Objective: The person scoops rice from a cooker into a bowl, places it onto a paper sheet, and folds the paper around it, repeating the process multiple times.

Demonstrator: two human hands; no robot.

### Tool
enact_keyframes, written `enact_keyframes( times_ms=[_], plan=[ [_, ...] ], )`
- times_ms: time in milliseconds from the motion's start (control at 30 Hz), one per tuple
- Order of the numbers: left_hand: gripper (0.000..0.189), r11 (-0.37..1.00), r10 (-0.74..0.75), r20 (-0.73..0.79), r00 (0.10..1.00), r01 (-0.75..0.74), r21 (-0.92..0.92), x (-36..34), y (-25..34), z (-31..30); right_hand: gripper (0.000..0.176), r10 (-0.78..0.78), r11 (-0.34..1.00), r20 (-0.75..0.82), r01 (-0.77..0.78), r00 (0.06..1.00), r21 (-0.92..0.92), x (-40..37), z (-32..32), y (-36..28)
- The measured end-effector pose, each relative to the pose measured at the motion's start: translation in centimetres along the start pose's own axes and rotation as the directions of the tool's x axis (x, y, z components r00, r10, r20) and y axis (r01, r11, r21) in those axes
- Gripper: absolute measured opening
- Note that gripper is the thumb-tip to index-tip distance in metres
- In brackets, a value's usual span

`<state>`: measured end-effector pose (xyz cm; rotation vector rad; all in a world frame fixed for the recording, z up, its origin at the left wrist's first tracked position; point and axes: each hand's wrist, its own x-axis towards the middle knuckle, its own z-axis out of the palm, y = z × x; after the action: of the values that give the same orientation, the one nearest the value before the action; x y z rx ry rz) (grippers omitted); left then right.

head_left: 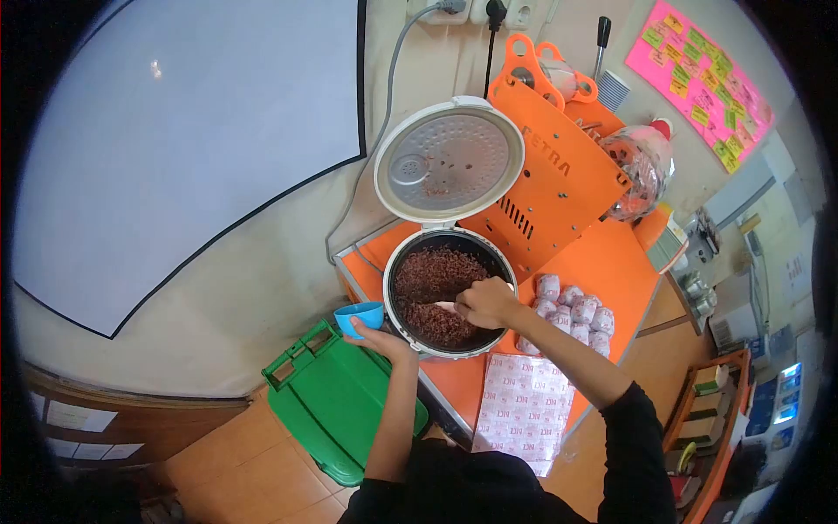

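Observation:
An open rice cooker [390, 325] holds reddish-brown cooked rice [436, 271], its lid [449, 166] tipped up behind. Inside the pot my right hand [487, 303] is closed around a pale rice paddle [446, 306], whose blade is partly sunk in the rice. To the left of the pot, my left hand [377, 339] grips a small blue bowl [359, 318]; the bowl's inside hardly shows. Right of the cooker sit several wrapped rice packets [576, 312] in a cluster. In front of them lies a stack of printed wrapping paper [524, 397].
An orange machine [559, 166] stands behind the cooker on the orange table [602, 258]. Below my left arm is a green bin lid [327, 402]. A grey cord [384, 122] runs down the wall. Shelving [711, 419] stands at the right.

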<state>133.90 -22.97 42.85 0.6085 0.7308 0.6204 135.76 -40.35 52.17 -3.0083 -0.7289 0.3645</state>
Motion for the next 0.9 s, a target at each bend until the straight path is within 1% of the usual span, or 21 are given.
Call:
enact_keyframes(
  times_ms=[100, 167, 267, 333, 367, 433, 467, 533, 633, 667, 733, 767, 833, 867, 900],
  plan=[
    [0.102, 1.0, -0.006, -0.033, 0.999, 0.007, 0.025, 0.3, -0.7, -0.4, 0.029, 0.043, 0.985, 0.108, -0.06, 0.993, 0.163, 0.7, 0.4, 0.8],
    [0.102, 0.999, -0.02, -0.02, 1.0, 0.021, 0.035, -0.1, -0.1, -0.3, 0.03, 0.055, 0.961, 0.162, -0.096, 0.985, 0.259, 1.1, 0.4, 0.7],
    [0.103, 0.999, -0.013, -0.027, 1.0, 0.014, 0.052, -0.3, 0.2, 0.3, 0.031, 0.071, 0.94, 0.1, -0.1, 0.992, 0.325, 1.4, 1.3, 0.9],
    [0.105, 0.997, -0.023, -0.062, 0.998, 0.028, 0.072, -0.4, 0.5, 0.3, 0.032, 0.087, 0.921, 0.177, -0.147, 0.98, 0.361, 1.6, 1.2, 1.2],
    [0.106, 0.998, -0.032, -0.039, 0.999, 0.034, 0.06, -0.6, 0.7, 0.3, 0.033, 0.093, 0.91, 0.216, -0.171, 0.972, 0.377, 1.6, 0.9, 1.2],
    [0.107, 0.998, -0.047, 0.011, 0.999, 0.047, 0.037, -0.7, 1.1, 0.2, 0.032, 0.094, 0.9, 0.243, -0.187, 0.965, 0.395, 1.6, 0.4, 1.4],
    [0.103, 0.999, -0.042, 0.015, 0.999, 0.042, 0.008, -0.7, 1.1, 0.3, 0.032, 0.094, 0.894, 0.257, -0.195, 0.962, 0.402, 1.5, 0.3, 1.5],
    [0.094, 0.998, -0.032, 0.026, 0.999, 0.033, -0.051, -0.4, 0.9, 0.5, 0.033, 0.1, 0.901, 0.224, -0.184, 0.969, 0.393, 1.3, 0.1, 1.8],
    [0.075, 0.98, 0.036, 0.257, 0.966, 0.015, -0.197, 3.3, -1.0, -1.9, 0.032, 0.127, 0.903, 0.161, -0.181, 0.979, 0.391, 0.7, -0.1, 2.8],
    [0.07, 0.985, 0.042, 0.34, 0.939, 0.017, -0.169, 3.8, 0.0, -2.3, 0.032, 0.138, 0.902, 0.138, -0.182, 0.981, 0.392, 0.4, -0.2, 3.1],
    [0.06, 0.993, 0.048, 0.508, 0.86, 0.014, -0.117, 4.6, 2.3, -2.7, 0.03, 0.162, 0.913, 0.016, -0.156, 0.987, 0.376, -0.4, -0.6, 3.5],
    [0.06, 0.999, 0.04, 0.573, 0.819, -0.044, -0.007, 4.4, 3.6, -2.6, 0.03, 0.172, 0.92, -0.047, -0.143, 0.984, 0.366, -0.9, -1.0, 3.6],
    [0.061, 0.963, 0.002, 0.69, 0.724, -0.186, 0.193, 3.8, 6.1, -2.2, 0.03, 0.248, 0.896, -0.075, -0.2, 0.966, 0.396, -1.7, -1.7, 3.5],
    [0.063, 0.813, -0.132, 0.753, 0.645, -0.363, 0.454, 3.4, 7.5, -1.9, 0.03, 0.284, 0.884, -0.088, -0.225, 0.955, 0.41, -2.2, -2.2, 3.4],
    [0.065, 0.75, -0.188, 0.79, 0.584, -0.434, 0.499, 2.3, 7.9, -1.0, 0.029, 0.32, 0.886, -0.116, -0.253, 0.94, 0.389, -2.7, -2.7, 3.1]
  ],
)
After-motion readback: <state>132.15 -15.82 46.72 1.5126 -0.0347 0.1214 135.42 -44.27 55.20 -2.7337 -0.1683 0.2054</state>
